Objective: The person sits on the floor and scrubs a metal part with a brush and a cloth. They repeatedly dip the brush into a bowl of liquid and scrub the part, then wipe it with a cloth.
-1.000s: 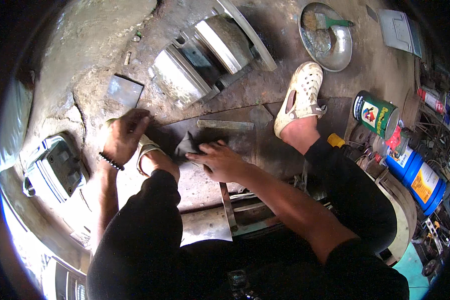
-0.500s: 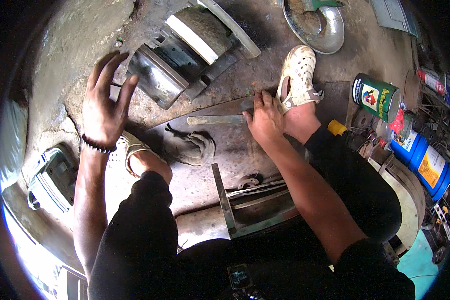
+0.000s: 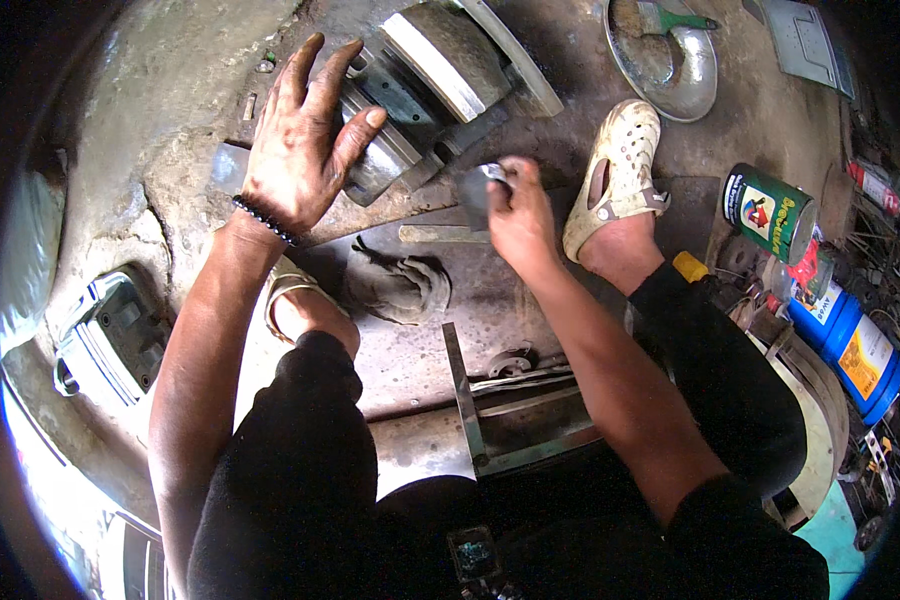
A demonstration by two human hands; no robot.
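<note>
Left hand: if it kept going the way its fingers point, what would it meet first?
The left hand already lies with spread fingers on the grey metal block. Going straight on, up the picture, it would slide over that block's near edge; beyond is bare concrete floor. Depth is hard to judge.

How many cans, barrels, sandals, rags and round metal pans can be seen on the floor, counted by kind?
Green can: 1
Blue barrels: 2
White sandals: 2, the second partly hidden by the left arm
Grey rag: 1
Round metal pan: 1
Total: 7
</note>
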